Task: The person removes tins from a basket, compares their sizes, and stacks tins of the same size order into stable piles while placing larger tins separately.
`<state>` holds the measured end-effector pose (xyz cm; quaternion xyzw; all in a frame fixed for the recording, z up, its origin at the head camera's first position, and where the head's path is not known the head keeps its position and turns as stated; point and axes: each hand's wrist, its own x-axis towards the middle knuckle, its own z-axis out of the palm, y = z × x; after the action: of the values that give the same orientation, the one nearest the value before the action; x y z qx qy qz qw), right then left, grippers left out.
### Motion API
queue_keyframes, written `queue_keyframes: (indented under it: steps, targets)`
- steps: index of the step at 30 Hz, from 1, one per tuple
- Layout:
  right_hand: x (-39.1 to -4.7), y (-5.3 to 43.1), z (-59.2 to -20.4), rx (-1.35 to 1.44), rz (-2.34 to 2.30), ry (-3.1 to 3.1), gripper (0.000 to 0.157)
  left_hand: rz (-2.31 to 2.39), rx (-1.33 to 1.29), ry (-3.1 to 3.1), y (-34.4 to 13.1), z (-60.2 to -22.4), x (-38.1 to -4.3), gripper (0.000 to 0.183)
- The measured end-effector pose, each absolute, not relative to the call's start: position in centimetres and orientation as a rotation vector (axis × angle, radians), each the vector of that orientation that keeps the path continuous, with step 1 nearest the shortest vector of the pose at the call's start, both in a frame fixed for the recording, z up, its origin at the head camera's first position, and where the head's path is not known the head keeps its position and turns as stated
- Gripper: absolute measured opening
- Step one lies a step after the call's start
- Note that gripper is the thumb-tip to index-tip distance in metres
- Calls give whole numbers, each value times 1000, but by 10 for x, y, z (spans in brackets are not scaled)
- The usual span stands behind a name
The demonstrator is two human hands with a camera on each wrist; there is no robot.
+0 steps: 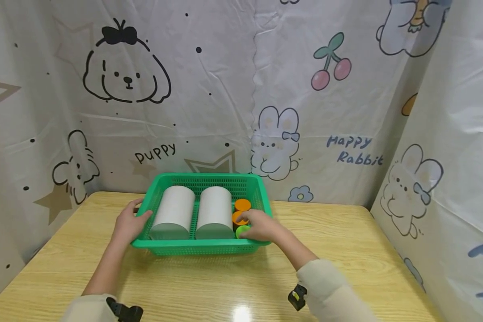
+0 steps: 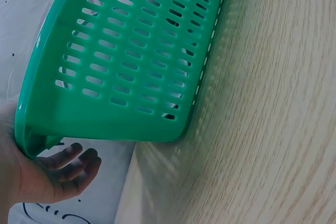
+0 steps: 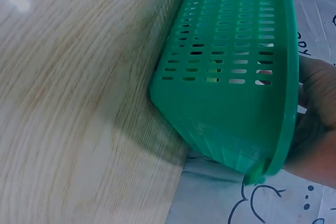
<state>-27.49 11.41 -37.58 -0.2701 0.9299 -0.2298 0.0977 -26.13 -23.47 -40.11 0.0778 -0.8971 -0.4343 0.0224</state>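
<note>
Found green basket [image 1: 193, 243] resting on counter [image 1: 346, 232]. Noted inside: two white rounded pieces [image 1: 215, 210] side by side, with two orange caps [image 1: 243, 205] and one green cap [image 1: 241, 230] in a row along right side. Observed left hand [image 1: 129, 222] at left end — fingers [image 2: 86, 166] clamped on rim. Observed right hand [image 1: 261, 225] over right side, touching caps — cannot tell if clamped or apart.

The basket [image 1: 203, 244] is of smooth plastic, slightly glossy; the white cylinders [image 1: 214, 208] look matt, like paper; the table [image 1: 185, 286] shows glossy wood grain; the far curtain [image 1: 225, 98] looks like wrinkled cloth
</note>
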Motion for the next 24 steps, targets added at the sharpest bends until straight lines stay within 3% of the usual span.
queue_keyframes:
  steps: [24]
  targets:
    - [-291, 94, -388, -720, -449, 2763, 24, -1345, 258, -2754, -234, -404, -261, 62]
